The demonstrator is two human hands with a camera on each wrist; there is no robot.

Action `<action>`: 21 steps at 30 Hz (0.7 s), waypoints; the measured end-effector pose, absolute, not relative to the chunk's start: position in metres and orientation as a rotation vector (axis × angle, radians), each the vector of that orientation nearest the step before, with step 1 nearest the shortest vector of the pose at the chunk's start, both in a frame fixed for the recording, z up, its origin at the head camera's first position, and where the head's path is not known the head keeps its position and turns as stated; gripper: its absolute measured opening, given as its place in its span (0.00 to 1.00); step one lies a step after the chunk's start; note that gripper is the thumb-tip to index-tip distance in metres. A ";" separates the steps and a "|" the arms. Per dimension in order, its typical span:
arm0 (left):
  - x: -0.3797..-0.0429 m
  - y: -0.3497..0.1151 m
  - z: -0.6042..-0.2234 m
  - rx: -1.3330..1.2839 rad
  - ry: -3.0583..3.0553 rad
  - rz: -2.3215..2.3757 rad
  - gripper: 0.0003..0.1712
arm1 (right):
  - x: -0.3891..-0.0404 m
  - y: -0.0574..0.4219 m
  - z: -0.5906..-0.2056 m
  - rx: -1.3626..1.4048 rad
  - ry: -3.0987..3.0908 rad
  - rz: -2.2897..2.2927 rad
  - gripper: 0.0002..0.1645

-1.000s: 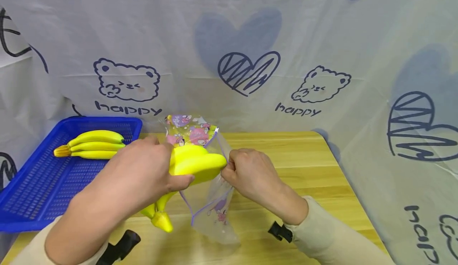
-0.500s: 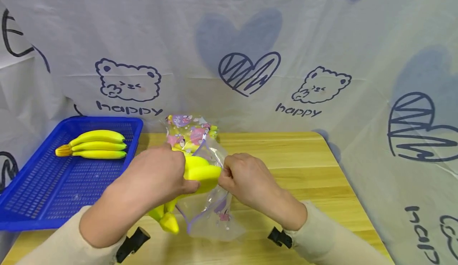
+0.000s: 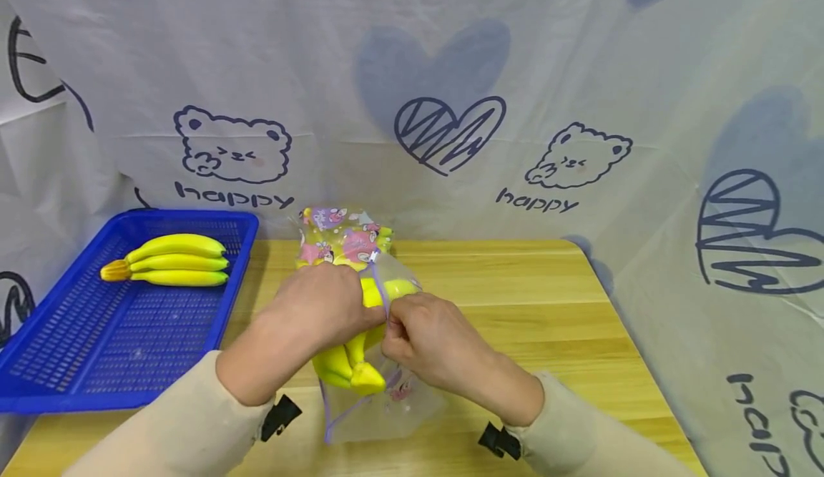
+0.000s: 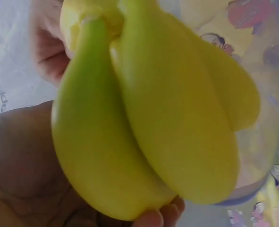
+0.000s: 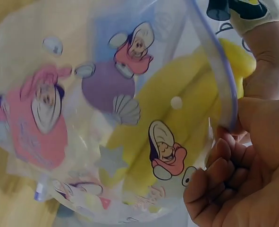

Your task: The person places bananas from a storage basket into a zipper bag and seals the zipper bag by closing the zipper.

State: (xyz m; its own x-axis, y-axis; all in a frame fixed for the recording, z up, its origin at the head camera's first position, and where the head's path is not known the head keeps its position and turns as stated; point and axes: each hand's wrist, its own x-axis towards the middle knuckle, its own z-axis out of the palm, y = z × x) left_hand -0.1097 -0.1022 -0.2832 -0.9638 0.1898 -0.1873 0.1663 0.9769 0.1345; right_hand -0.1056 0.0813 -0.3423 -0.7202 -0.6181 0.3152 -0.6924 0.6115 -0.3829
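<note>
My left hand (image 3: 322,304) grips a bunch of yellow bananas (image 3: 350,370) from above, its stem end towards me. The finger ends of the bunch reach into a clear zip bag (image 3: 376,416) with a purple strip along its mouth. With curled fingers my right hand (image 3: 434,337) pinches the edge of that mouth. Through the printed plastic the right wrist view shows the bananas (image 5: 177,85) inside, close to the purple strip. In the left wrist view, the left fingertips (image 4: 151,218) curl under the bananas (image 4: 181,109).
Behind the hands lies another printed bag (image 3: 356,241) with bananas in it. At left, a blue plastic basket (image 3: 135,348) holds one more banana bunch (image 3: 177,261). The wooden table (image 3: 547,305) meets a printed white cloth (image 3: 360,55) at its back edge.
My left hand has moved right and carried the banana bunch into the bag's mouth. The right hand has shifted slightly towards me, still pinching the bag's edge.
</note>
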 end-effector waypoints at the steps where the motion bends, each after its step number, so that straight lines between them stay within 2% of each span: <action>1: -0.111 -0.102 -0.286 0.230 2.923 0.198 0.34 | -0.105 0.081 -0.343 1.094 -2.692 0.757 0.10; 6: -0.111 -0.102 -0.301 0.141 2.985 0.312 0.47 | -0.106 0.081 -0.344 0.964 -2.786 0.983 0.11; 8: -0.111 -0.102 -0.307 0.123 3.014 0.330 0.42 | -0.106 0.082 -0.343 0.900 -2.806 1.140 0.11; 11: -0.111 -0.100 -0.314 0.099 3.036 0.376 0.38 | -0.106 0.081 -0.342 0.852 -2.790 1.364 0.11; 21: -0.108 -0.084 -0.336 0.201 3.115 0.514 0.40 | -0.105 0.079 -0.341 0.587 -2.679 1.615 0.11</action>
